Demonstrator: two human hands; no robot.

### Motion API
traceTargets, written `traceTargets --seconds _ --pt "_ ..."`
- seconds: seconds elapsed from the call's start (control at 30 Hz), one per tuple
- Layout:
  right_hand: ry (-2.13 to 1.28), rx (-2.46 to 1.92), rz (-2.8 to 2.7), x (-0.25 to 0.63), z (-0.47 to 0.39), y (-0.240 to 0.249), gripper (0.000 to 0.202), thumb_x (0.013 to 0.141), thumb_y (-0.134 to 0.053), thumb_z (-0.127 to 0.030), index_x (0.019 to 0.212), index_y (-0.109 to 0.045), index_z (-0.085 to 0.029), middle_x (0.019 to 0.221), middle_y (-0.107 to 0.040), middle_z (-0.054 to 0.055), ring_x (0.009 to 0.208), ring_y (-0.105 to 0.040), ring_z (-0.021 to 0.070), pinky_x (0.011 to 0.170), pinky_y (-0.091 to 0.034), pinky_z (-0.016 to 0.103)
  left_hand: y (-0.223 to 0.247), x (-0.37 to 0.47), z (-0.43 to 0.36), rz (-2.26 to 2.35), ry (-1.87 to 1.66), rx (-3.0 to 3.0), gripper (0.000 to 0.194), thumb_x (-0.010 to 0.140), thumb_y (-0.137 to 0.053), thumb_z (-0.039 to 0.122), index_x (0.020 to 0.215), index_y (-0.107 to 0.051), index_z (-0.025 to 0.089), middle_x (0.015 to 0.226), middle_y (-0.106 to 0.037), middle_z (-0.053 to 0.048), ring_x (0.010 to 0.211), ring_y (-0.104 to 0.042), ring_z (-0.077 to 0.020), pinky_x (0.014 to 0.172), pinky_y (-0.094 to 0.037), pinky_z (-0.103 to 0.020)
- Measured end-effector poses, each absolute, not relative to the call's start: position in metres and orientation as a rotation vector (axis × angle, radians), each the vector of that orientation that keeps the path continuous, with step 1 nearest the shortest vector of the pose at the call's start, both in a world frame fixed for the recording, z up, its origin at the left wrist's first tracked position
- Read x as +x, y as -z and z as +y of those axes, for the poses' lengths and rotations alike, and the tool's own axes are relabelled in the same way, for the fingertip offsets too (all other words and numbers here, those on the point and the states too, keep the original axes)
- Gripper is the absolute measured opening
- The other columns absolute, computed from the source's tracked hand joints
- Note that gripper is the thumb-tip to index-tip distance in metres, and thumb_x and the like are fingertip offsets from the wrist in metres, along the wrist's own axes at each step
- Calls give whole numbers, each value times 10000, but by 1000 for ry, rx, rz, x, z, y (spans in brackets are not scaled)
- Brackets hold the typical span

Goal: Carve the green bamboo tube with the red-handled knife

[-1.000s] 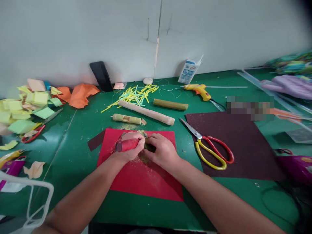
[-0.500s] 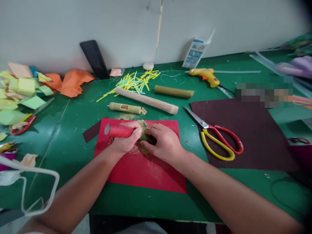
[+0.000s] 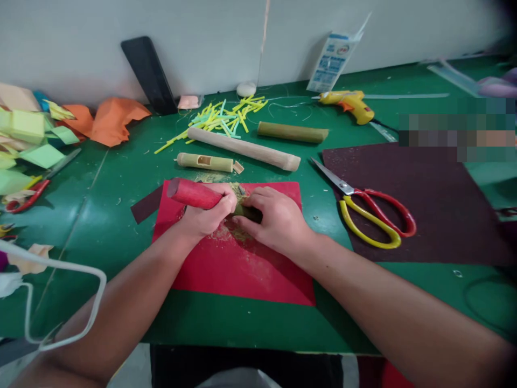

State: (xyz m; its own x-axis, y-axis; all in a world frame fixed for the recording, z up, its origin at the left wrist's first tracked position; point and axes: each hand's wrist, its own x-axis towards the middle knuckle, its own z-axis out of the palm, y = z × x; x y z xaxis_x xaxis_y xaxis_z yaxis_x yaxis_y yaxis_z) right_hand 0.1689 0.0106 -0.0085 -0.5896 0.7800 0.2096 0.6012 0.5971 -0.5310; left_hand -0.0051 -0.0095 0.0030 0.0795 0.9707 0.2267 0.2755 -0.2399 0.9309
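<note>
My left hand [image 3: 208, 213] is closed round the thick red handle [image 3: 194, 194] of a tool whose working end I cannot make out. Its fingers meet the end of a short green bamboo piece [image 3: 249, 212], which my right hand [image 3: 280, 221] grips from the right. Both hands rest over a red sheet [image 3: 262, 275] strewn with fine shavings [image 3: 226, 233]. Just beyond it lies a bamboo tube with a rectangular cut-out [image 3: 188, 160], a small chip [image 3: 238, 167] at its right end.
Behind lie a pale wooden stick [image 3: 242, 148], another bamboo piece [image 3: 293, 132], yellow and green strips [image 3: 220, 117] and a yellow glue gun [image 3: 349, 105]. Large scissors [image 3: 363, 210] lie partly on a dark sheet [image 3: 436, 215] at right. Folded papers [image 3: 28, 126] crowd the left; a phone [image 3: 148, 75] leans on the wall.
The camera view has shifted, so the table's things sit higher in the picture. The red handle tilts slightly differently; both hands keep their hold.
</note>
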Motion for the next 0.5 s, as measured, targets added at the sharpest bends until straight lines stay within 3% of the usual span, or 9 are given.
traceTargets --seconds 0.13,0.3,0.43,0.5 --pt "-592 -1114 -2408 169 11 7 199 823 -718 -362 800 -676 -169 783 -614 47 740 -530 177 637 -347 308 -2 -8 -9 1255 -1210 1658 256 828 -528 227 575 -519 189 563 -528 20 536 -492 -95 570 -474 -245" --pt "-591 -1113 -2422 169 12 5 193 818 -726 -359 834 -685 -171 818 -626 53 774 -545 185 651 -358 308 -3 -12 -6 1386 -1180 1709 178 885 -613 307 751 -654 198 661 -598 22 631 -551 -108 649 -483 -248" --pt "-582 -1122 -2430 169 12 5 218 819 -730 -377 813 -679 -166 811 -637 56 769 -547 188 652 -368 312 2 -15 -5 1231 -1289 1623 331 938 -538 390 681 -603 192 552 -483 37 492 -415 -87 536 -397 -251" --pt "-592 -1124 -2421 169 12 5 223 816 -736 -374 820 -679 -159 816 -647 58 772 -554 189 663 -384 312 5 -16 -6 1162 -1289 1652 397 951 -517 454 669 -606 189 553 -476 31 498 -420 -90 544 -396 -257"
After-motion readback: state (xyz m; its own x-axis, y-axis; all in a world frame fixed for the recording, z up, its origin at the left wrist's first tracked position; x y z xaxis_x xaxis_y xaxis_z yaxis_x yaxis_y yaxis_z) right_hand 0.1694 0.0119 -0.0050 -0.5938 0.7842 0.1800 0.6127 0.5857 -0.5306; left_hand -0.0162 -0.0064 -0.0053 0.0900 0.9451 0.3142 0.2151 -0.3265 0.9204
